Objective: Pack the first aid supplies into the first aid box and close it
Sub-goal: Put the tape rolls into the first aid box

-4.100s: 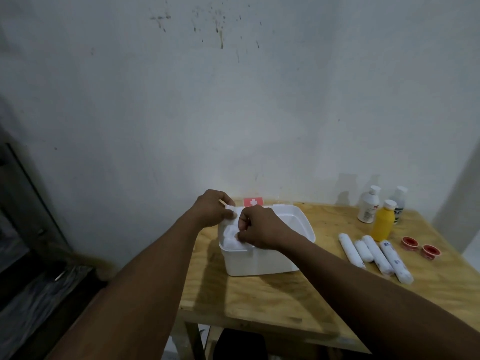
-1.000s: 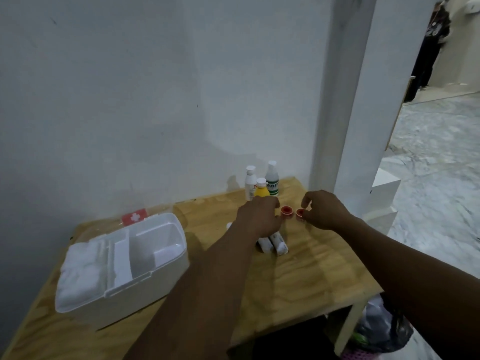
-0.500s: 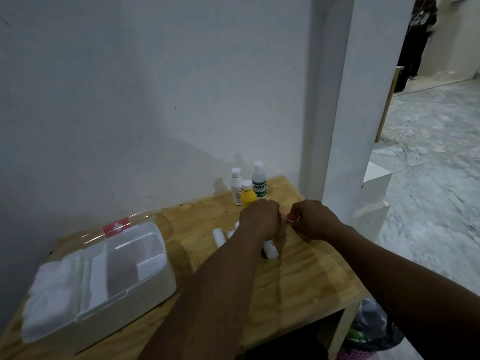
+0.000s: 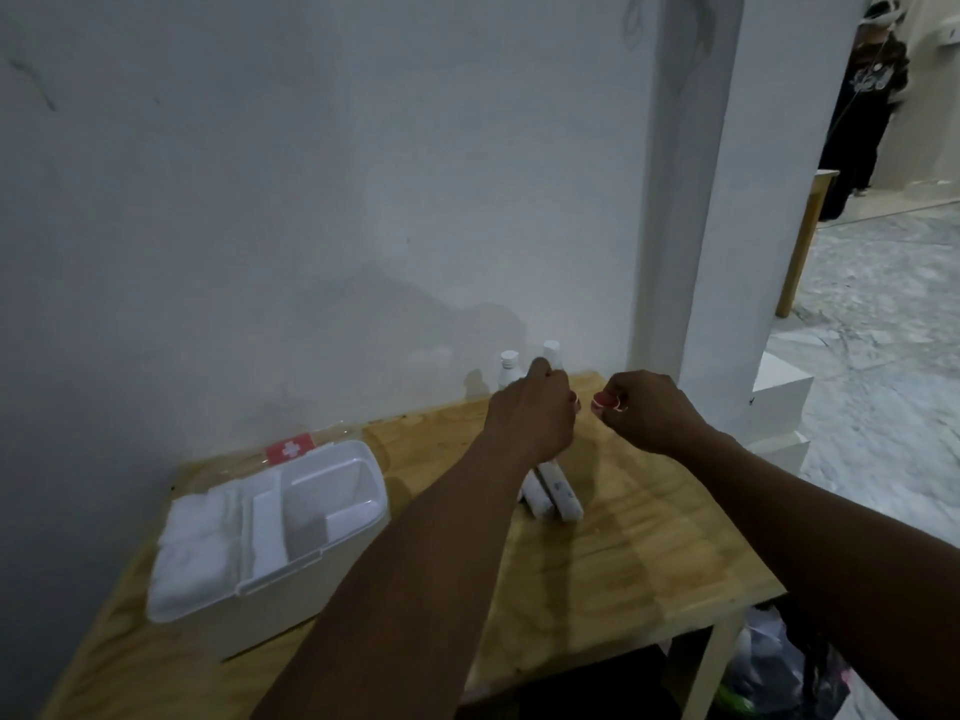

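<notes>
First aid box point(image 4: 311, 589): same spot as 0.5 s ago, left end of tabletop point(image 4: 623, 563), by the wall. Open upward, long axis near-left to far-right, clear lid point(image 4: 340, 431) tipped back, red cross label point(image 4: 290, 449) on it. Rigid white plastic, rounded corners, soft white gauze point(image 4: 200, 543) in left compartment. Lifted off the tabletop since then: left hand point(image 4: 535, 413), right hand point(image 4: 649, 413), both clenched. Right pinching small red-rimmed tape roll point(image 4: 605, 401); left curled round second roll point(image 4: 574, 403), only a red edge showing. Below left wrist: white bandage rolls point(image 4: 556, 491), cylinders, lengthwise away. Behind knuckles: two white-capped bottles point(image 4: 509, 363). Pale plywood grain.
</notes>
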Demonstrator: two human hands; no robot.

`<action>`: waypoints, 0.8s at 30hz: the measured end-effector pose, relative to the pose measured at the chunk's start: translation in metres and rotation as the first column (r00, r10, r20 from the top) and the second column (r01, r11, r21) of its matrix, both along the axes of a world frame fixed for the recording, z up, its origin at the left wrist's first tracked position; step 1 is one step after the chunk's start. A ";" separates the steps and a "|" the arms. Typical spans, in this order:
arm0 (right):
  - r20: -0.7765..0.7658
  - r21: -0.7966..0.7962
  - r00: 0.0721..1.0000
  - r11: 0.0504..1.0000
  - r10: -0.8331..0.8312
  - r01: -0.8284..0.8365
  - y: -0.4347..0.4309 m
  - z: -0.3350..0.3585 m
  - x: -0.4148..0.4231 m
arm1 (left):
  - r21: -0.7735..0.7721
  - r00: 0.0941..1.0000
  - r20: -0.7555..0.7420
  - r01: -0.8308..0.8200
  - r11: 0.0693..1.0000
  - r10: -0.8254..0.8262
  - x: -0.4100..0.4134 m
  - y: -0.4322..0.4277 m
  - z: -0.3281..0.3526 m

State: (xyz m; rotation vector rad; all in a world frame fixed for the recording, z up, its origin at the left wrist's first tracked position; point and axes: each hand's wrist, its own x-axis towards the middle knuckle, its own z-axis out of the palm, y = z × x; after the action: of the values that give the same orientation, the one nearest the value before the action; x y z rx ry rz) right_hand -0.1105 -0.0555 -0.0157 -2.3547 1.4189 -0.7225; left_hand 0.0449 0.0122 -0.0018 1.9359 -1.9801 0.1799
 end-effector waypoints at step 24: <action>-0.066 0.003 0.768 0.770 0.636 -0.638 0.163 0.041 0.248 | 0.343 0.884 -0.183 -0.352 0.871 0.430 0.260 0.187 0.047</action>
State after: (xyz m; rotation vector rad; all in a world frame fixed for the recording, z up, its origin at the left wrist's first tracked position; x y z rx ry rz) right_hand 0.1373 0.1078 0.0252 -2.6445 0.5274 -0.4606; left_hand 0.3052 0.1989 0.0452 2.4065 -1.4934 -0.2755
